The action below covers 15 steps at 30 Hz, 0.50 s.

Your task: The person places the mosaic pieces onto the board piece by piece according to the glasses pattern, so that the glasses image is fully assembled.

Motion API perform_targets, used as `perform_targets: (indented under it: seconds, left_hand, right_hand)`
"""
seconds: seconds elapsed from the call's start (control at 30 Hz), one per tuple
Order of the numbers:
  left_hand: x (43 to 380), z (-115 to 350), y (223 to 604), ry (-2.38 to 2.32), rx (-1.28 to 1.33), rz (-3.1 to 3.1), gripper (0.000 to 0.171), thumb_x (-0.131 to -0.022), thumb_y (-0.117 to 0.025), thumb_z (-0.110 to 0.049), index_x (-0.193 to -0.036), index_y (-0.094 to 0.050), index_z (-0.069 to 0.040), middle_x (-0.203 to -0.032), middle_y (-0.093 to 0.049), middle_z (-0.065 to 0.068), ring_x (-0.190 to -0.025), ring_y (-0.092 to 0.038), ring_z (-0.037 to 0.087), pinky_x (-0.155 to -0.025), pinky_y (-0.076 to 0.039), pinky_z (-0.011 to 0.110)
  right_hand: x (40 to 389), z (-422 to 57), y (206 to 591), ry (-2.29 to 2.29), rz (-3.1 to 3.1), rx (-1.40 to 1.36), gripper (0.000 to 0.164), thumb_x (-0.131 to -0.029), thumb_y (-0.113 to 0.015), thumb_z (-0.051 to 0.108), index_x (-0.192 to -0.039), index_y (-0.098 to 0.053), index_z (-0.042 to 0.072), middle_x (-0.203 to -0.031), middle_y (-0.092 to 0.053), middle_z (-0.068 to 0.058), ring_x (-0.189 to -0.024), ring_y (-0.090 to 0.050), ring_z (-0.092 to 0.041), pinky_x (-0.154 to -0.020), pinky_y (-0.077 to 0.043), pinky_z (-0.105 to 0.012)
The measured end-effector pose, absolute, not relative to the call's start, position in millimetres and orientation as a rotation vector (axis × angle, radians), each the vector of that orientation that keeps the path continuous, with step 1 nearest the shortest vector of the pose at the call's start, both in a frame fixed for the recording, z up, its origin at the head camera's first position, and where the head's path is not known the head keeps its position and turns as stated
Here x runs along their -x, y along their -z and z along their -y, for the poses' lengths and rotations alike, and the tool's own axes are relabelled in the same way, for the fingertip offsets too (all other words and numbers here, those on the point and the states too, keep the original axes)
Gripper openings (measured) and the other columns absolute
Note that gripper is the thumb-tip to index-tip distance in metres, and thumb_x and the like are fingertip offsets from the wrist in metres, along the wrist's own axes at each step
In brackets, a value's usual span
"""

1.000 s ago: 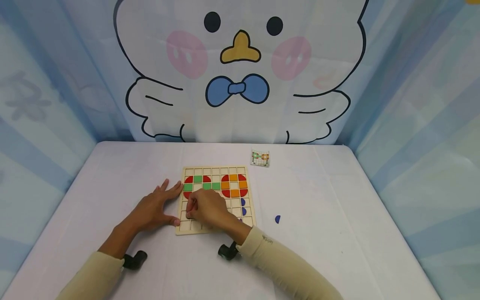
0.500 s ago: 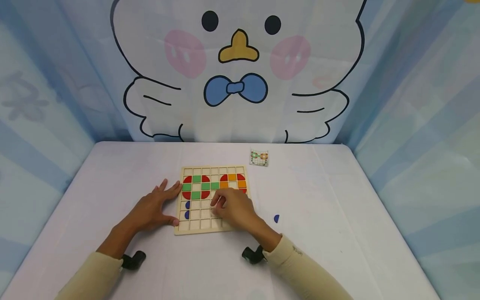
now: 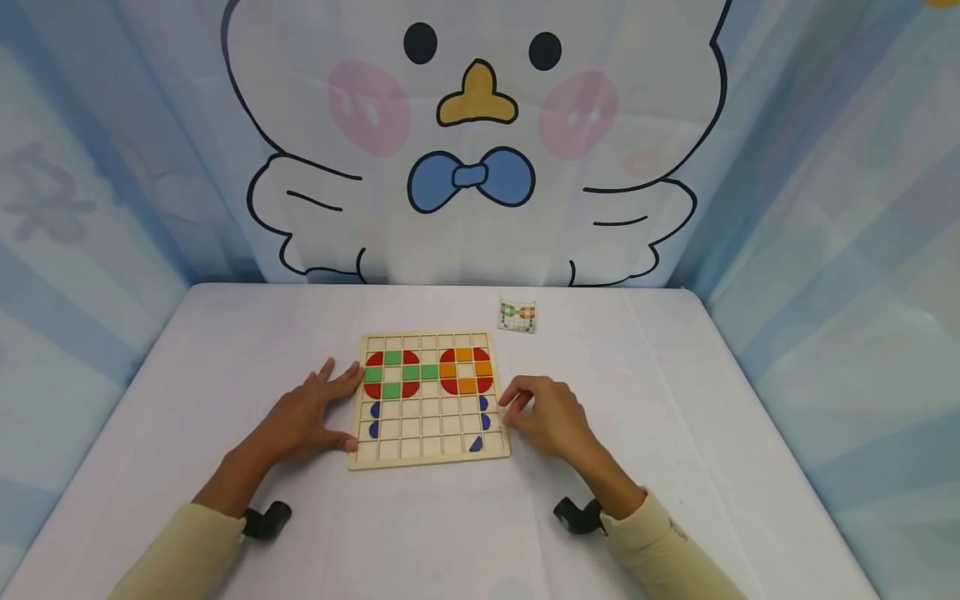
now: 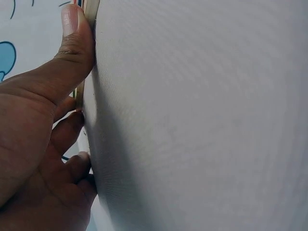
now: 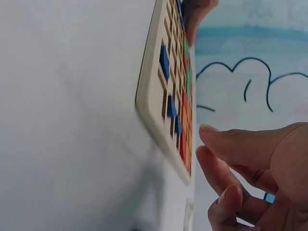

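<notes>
The wooden grid board (image 3: 390, 457) lies flat on the white table, with red, green and orange pieces in its upper rows. Blue rounded pieces (image 3: 373, 429) sit at its left side; more blue pieces (image 3: 486, 422) are at its right, one of them in the bottom row. My left hand (image 3: 303, 417) rests against the board's left edge, fingers and thumb spread. Just off the right edge, my right hand (image 3: 551, 417) hovers with thumb and fingers loosely bent. In the right wrist view a gap shows between thumb tip and fingertip, with nothing visible in it.
Behind the board lies a small pattern card (image 3: 517, 317). Cream sleeves and black wrist cameras (image 3: 577, 517) are on both arms. A printed curtain (image 3: 472, 233) closes off the table's back edge.
My right hand has moved right, from over the board to beside its right edge, uncovering the pieces there. The loose blue piece on the table is no longer visible. My left hand stays still.
</notes>
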<state>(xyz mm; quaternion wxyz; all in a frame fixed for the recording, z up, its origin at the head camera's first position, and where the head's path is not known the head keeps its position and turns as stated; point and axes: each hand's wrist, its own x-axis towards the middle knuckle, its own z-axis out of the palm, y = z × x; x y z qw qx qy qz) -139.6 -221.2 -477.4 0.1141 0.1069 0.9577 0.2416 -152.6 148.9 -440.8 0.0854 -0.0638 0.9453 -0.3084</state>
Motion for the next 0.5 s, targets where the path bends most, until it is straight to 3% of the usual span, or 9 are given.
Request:
perform_targets:
  seconds: [0.27,0.5]
  left_hand:
    - [140,218,477,-0.698,-0.309,-2.813,0.119,-0.071,-0.095,-0.05,-0.168,-0.032,-0.02,-0.174,-0.027,0.023,-0.152,-0.021,0.069,-0.116,-0.028,0.081]
    - [139,217,476,-0.697,-0.304,-2.812,0.119,-0.071,-0.095,-0.051,-0.168,-0.032,-0.02,-0.174,-0.027,0.024,-0.152,-0.021,0.07,-0.116,-0.029,0.082]
  right_hand:
    - [151,-185,444,0.817,-2.852,0.055,0.016,-0.088,-0.088,0.014,-0.098,-0.078,0.021,-0.081,-0.069,0.005,-0.075,-0.055,-0.019,-0.063,-0.043,-0.031]
    - [149,-203,449,0.744,-2.85,0.097,0.022,-0.083,-0.091,0.011,-0.098,-0.08,0.024,-0.087,-0.072,0.008,-0.084,-0.06,-0.015,-0.073,-0.046,-0.033]
